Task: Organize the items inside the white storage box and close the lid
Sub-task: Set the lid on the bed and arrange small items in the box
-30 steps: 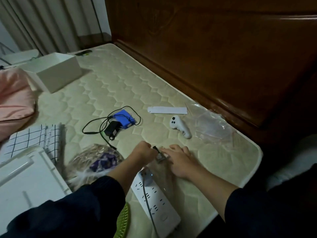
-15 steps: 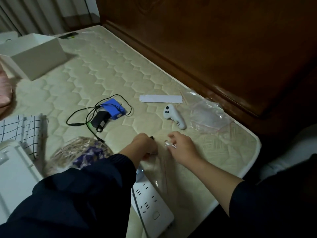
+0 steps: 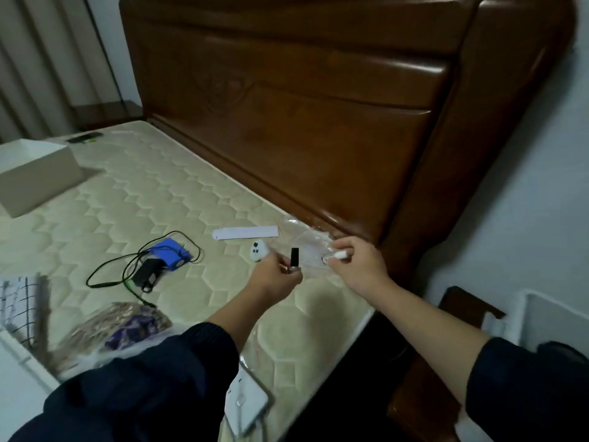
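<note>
While your left hand pinches the small black stick upright and your right hand pinches the mouth of the clear bag, keep both grips firm and hold the opening wide before sliding the stick in, if bagging it is the aim. Just beyond your left grip lies the white controller; farther left, the blue pack. The white storage box sits well away, far left; carry everything there afterwards.

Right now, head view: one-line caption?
Left hand holds small black stick, right hand pinches clear bag over mattress.
</note>
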`<state>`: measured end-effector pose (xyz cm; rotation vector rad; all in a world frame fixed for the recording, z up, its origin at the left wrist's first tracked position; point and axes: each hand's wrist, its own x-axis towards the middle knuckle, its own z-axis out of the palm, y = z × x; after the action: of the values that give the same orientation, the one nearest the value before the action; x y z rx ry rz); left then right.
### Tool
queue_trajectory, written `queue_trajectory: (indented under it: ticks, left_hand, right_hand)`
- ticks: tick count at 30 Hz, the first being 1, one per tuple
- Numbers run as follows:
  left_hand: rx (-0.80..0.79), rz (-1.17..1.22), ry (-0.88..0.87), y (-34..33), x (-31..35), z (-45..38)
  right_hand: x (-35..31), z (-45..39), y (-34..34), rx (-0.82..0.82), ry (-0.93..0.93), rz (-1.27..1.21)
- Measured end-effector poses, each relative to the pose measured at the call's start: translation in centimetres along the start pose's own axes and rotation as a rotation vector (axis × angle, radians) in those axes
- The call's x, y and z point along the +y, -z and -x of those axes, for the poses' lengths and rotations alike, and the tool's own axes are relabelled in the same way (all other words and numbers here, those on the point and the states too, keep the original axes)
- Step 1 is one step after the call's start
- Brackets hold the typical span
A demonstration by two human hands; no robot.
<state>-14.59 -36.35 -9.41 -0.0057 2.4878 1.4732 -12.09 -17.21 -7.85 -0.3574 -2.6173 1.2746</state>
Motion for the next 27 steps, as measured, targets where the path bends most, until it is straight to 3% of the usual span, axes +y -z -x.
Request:
queue_trajectory:
  ticks: [3, 8, 14, 21, 27]
  left_hand:
    - [-0.017, 0.136, -0.078, -3.3, 4.5, 3.5]
    - [-0.149, 0.167, -0.215, -10.1, 9.8, 9.3]
    - [-0.214, 0.185, -0.29, -18.5, 12.8, 14.3]
    - [-0.116, 0.231, -0.262, -25.5, 13.4, 16.8]
    - [-0.04, 0.261, -0.253, -28.9, 12.3, 16.0]
  right_hand:
    - [-1.0, 2.5, 7.8, 0.062, 0.037, 0.025]
    - [0.4, 8.5, 19.9, 0.187, 0.027, 0.087]
    - [4.7, 13.9, 29.4, 0.337, -0.067, 0.142]
    - [11.8, 16.2, 30.4, 0.379, -0.174, 0.193]
    - [16.7, 14.6, 27.2, 0.227, -0.214, 0.364]
